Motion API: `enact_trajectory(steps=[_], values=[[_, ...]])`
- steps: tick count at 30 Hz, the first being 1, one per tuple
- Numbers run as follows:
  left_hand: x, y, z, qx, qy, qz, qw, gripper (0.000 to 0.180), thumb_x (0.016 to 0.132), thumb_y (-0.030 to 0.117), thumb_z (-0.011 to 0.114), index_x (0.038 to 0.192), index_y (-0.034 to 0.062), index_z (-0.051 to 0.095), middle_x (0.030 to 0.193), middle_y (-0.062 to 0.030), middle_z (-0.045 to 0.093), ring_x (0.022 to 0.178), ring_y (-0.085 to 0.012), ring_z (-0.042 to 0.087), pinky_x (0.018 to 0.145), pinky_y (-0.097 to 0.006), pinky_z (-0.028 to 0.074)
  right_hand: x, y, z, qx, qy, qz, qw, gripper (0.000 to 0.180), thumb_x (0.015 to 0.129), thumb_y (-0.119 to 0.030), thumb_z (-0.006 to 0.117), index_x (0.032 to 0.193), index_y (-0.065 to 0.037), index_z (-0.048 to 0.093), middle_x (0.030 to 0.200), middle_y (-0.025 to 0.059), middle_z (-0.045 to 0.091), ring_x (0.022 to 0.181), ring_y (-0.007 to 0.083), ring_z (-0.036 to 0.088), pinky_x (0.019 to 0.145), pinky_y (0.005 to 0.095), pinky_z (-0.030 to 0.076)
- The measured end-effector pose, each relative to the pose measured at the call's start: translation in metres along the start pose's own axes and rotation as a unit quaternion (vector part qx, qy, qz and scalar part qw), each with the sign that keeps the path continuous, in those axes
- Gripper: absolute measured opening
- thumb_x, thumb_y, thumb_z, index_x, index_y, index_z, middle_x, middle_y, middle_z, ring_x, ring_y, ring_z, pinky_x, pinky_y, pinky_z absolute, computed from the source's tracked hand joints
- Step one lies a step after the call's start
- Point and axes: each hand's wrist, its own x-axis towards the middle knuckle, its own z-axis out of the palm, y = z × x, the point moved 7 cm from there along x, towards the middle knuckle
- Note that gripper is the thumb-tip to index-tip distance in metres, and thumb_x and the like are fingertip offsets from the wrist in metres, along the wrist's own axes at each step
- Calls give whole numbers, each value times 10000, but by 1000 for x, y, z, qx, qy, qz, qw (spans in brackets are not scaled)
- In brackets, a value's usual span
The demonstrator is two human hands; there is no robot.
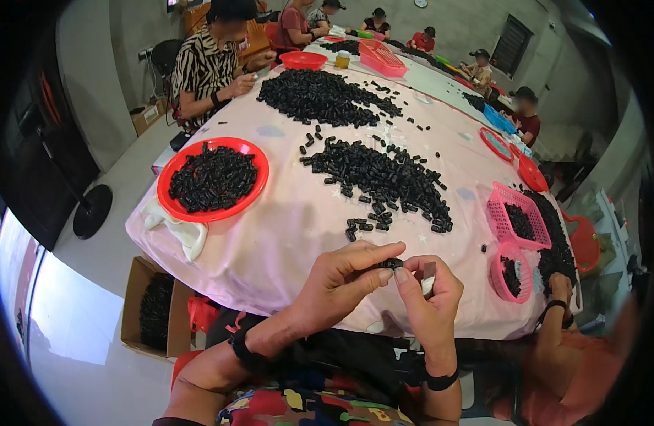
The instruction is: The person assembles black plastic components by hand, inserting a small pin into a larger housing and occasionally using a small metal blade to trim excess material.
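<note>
My left hand (338,280) pinches a small black ribbed cylindrical part (391,263) between thumb and fingers, over the near edge of the table. Close against it, the thumb of my right hand (437,302) presses toward the part. Tucked in the right fingers is a small flat metal blade (429,271) with a white wrapped lower end. Just beyond my hands lies a loose heap of like black parts (377,174), with a few strays on its near side. A red round tray (264,177) full of black parts stands to the left.
A pink cloth (270,263) covers the table. Farther back is a larger black heap (313,96). Pink baskets (494,213) stand at the right, near a co-worker's hand (560,286). A cardboard box (132,323) sits on the floor at left. Several people work around the table.
</note>
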Motion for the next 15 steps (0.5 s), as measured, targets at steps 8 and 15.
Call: enact_trajectory(steps=[8, 15], values=[[-5, 12, -22, -63, 9, -39, 997, 350, 936, 108, 566, 1273, 13, 556, 920, -28, 609, 784, -81, 543, 708, -235, 462, 20, -25, 22, 53, -28, 16, 998, 89, 847, -67, 636, 876, 11, 604, 755, 2, 607, 675, 44, 486, 601, 185, 386], [-8, 8, -15, -170, -28, -138, 975, 321, 928, 126, 567, 1234, 27, 565, 862, -25, 627, 775, -93, 593, 678, -229, 465, 10, -21, 21, 72, -21, 20, 997, 129, 863, -80, 627, 932, 29, 615, 764, 24, 623, 710, 63, 541, 633, 198, 422]])
